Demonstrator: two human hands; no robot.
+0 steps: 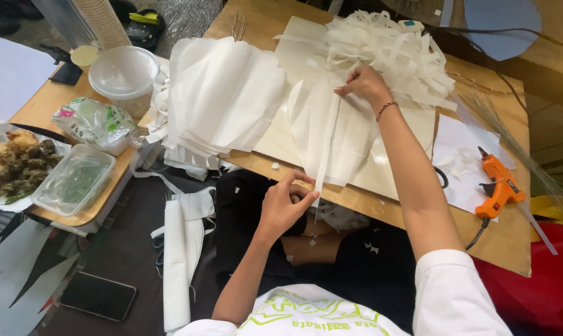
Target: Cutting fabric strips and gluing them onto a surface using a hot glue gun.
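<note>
the wooden desk (381, 208) carries a stack of white paper sheets (222, 99) and an orange glue gun (498, 186). on its middle lies a folded white paper piece (322, 127); the right hand (365, 84) pinches its top, the left hand (284, 202) pinches its narrow strip (325, 158) at the desk's near edge.

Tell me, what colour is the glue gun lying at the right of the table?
The glue gun is orange with a black trigger and cord, seen in the head view.
</note>
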